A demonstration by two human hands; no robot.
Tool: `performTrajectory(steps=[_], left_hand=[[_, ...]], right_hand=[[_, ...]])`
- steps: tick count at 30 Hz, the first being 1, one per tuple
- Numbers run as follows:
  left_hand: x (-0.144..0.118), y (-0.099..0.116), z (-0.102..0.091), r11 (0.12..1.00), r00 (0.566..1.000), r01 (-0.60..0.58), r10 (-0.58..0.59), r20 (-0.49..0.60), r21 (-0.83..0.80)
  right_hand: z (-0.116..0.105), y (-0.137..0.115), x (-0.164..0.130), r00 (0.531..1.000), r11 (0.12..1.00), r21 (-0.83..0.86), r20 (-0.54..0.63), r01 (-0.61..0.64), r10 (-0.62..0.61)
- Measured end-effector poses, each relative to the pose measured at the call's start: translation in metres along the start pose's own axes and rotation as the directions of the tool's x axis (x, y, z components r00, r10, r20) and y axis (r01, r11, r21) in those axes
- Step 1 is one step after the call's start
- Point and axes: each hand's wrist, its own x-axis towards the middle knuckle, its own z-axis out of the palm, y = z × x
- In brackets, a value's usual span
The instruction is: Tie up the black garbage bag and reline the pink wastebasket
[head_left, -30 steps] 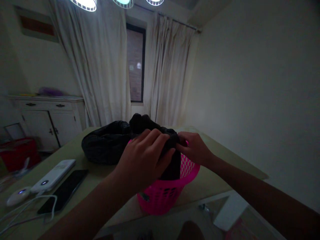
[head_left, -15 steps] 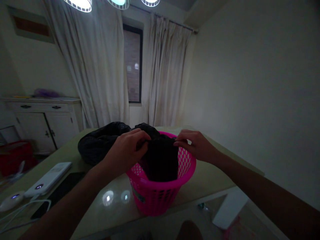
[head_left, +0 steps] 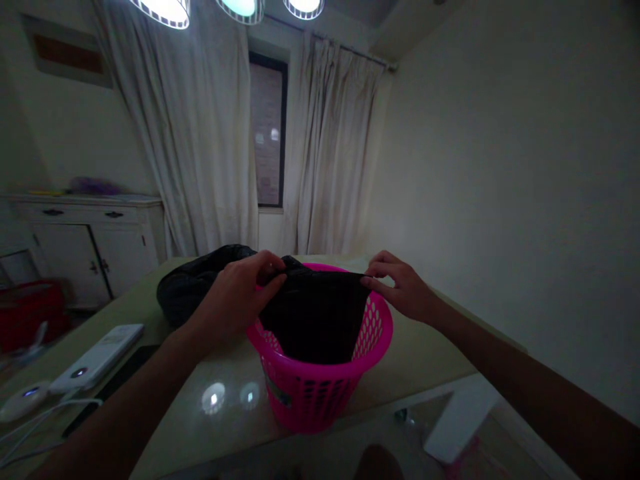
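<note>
A black plastic bag (head_left: pixel 315 317) hangs partly inside a pink plastic basket (head_left: pixel 313 393) with a perforated wall. My left hand (head_left: pixel 243 283) pinches the bag's top edge on the left, above the basket's rim. On the right, my right hand (head_left: pixel 400 283) pinches the same edge between thumb and fingers. Between the two hands the edge is stretched nearly straight. Behind my left hand lies another dark, shiny bundle (head_left: pixel 187 283); whether it joins the held bag is hidden.
The basket stands near the front edge of a pale green tabletop (head_left: pixel 235 400). To the left lie a white power bank (head_left: pixel 97 357), a dark flat object (head_left: pixel 113 387), a small round white device (head_left: pixel 25 400) and white cables (head_left: pixel 45 423). A wall rises on the right.
My hands have moved apart, the left one leftward and the right one slightly rightward. The bag's edge between them is wider and tauter. The basket stays where it was.
</note>
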Motion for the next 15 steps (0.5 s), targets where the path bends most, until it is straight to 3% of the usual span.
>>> performTrajectory(steps=[4, 8, 12, 15], left_hand=[[-0.002, 0.006, 0.003, 0.991, 0.998, -0.055, 0.054, -0.014, -0.125], [-0.004, 0.024, 0.005, 0.974, 0.996, -0.087, 0.078, -0.054, -0.209], [-0.012, 0.016, 0.000, 0.993, 0.983, -0.039, 0.018, -0.184, -0.110], [-0.017, 0.003, -0.003, 1.000, 0.976, 0.008, -0.012, -0.219, -0.019]], right_hand=[[0.005, -0.015, 0.001, 0.999, 0.995, 0.101, -0.022, -0.022, 0.024], [0.013, -0.043, 0.011, 0.996, 0.997, 0.067, 0.072, 0.049, -0.054], [0.010, -0.034, 0.013, 1.000, 0.998, 0.052, -0.007, 0.023, -0.023], [0.004, -0.017, 0.007, 0.997, 0.996, 0.084, -0.067, -0.040, 0.045]])
